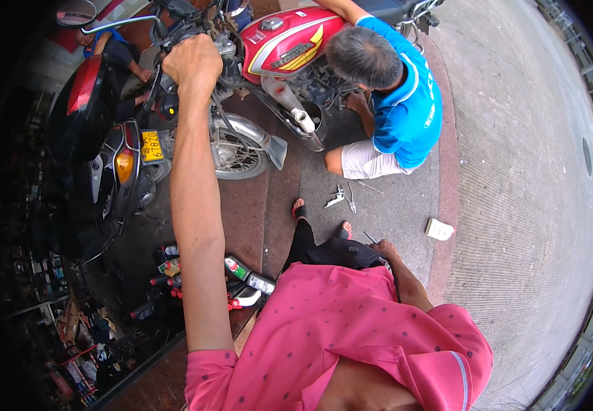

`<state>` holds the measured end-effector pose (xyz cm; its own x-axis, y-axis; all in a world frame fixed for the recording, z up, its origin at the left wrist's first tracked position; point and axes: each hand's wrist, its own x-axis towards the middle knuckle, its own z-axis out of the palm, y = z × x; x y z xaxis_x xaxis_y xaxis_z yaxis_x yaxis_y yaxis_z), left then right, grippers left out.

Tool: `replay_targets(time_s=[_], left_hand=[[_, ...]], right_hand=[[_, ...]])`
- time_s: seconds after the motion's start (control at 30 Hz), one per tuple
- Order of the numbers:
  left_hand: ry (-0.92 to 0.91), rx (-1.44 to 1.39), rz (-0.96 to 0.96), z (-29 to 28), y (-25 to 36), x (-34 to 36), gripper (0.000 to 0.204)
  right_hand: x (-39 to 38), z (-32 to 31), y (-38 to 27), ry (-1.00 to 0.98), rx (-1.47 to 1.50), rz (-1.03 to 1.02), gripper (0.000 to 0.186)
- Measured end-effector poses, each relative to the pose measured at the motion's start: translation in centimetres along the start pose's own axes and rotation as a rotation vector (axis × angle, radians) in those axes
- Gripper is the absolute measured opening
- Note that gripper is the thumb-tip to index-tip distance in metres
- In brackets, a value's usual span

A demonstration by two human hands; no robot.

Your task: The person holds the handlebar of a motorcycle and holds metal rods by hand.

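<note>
Ground point(262, 205): reddish slabs, with ribbed pavement off to the right.
Red motorcycle point(289, 44): across the far side, long axis running left to right, its body lying right of the left hand.
Left hand point(193, 63): wrapped over the handlebar point(165, 33), nearest the bike.
Right hand point(387, 251): near side, pinched narrow on a slim rod point(370, 237), well apart from the bike.
Co-worker point(402, 92): crouched by the engine, right.
</note>
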<state>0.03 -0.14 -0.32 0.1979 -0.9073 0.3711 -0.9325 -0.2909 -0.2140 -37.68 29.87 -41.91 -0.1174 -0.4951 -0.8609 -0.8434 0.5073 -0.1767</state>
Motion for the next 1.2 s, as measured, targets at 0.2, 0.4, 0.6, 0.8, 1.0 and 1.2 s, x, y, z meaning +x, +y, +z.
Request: replay_targets(time_s=[0.2,0.4,0.6,0.8,1.0,1.2], left_hand=[[-0.003,-0.003,-0.001,-0.2,0.1,-0.1,0.022],[-0.007,-0.012,-0.004,0.0,0.1,-0.1,0.022],[0.012,-0.018,-0.005,-0.3,0.1,-0.1,0.022],[0.0,-0.009,-0.009,-0.3,0.1,-0.1,0.022],[-0.006,-0.012,-0.014,-0.4,0.1,-0.1,0.022],[0.012,-0.064,0.001,-0.2,-0.1,-0.1,0.022]], right_hand=[[-0.2,-0.2,0.0,-0.003,0.006,-0.011,0.043],[0.5,0.3,0.5,0.007,0.014,-0.002,0.043],[0.9,0.3,0.5,0.029,0.017,0.012,0.054],[-0.2,-0.3,-0.1,0.005,0.002,-0.004,0.044],[0.0,-0.1,0.2,0.008,-0.007,-0.007,0.044],[-0.1,0.0,0.3,0.072,0.044,-0.098,0.038]])
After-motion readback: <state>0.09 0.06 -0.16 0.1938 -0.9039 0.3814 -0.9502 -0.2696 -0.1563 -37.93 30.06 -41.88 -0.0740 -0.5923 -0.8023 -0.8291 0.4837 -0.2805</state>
